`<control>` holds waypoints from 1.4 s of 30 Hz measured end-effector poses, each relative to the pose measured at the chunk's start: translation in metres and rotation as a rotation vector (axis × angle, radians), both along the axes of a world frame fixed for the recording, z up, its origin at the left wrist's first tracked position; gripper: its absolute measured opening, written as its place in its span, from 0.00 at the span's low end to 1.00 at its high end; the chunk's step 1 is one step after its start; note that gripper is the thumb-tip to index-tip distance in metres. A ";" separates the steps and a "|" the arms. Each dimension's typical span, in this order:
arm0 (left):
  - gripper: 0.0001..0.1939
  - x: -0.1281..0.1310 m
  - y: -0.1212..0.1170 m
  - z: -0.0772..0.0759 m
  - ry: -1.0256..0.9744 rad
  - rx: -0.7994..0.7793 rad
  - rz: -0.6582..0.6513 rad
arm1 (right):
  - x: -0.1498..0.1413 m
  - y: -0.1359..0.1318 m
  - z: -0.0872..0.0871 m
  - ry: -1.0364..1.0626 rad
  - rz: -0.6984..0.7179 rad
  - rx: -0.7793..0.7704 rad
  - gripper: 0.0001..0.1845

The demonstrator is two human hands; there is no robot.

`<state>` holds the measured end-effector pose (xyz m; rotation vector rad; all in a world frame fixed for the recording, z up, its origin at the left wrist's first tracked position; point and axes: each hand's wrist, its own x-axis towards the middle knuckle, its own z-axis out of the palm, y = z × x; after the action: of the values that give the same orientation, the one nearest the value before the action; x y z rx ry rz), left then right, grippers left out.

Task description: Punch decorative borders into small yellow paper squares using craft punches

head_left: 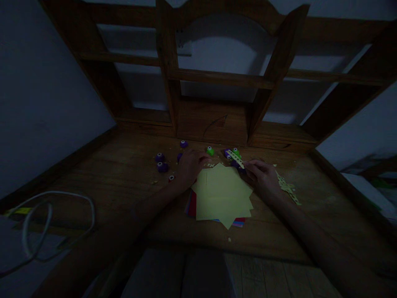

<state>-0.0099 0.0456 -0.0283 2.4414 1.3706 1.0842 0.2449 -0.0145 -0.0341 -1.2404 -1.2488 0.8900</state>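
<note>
My right hand pinches the lower end of a pale yellow paper strip with a row of punched holes. Under and beside the strip are purple and green craft punches, partly covered by it. My left hand rests near the upper left of a fanned stack of yellow paper sheets, its fingers loosely bent and apart, with nothing seen in them. Small yellow paper cut-outs lie by its fingertips. A purple punch is partly hidden behind that hand.
Several punches, including a purple one and a green one, stand on the wooden desk. Used punched strips lie at the right. Red and blue sheets show under the yellow ones. A white cable loops at the left.
</note>
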 end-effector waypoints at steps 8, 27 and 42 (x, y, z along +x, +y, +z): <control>0.08 0.003 -0.003 0.003 0.052 -0.007 0.025 | -0.001 0.000 0.001 0.011 0.006 0.006 0.10; 0.07 0.007 -0.005 0.003 0.041 0.020 0.065 | 0.001 0.000 0.001 -0.026 0.012 -0.012 0.11; 0.07 0.007 -0.006 0.004 -0.044 -0.045 0.043 | -0.001 -0.002 0.006 -0.032 0.021 -0.019 0.14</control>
<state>-0.0029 0.0397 -0.0247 2.3527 1.4246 1.0978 0.2437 -0.0166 -0.0281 -1.2632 -1.2829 0.9026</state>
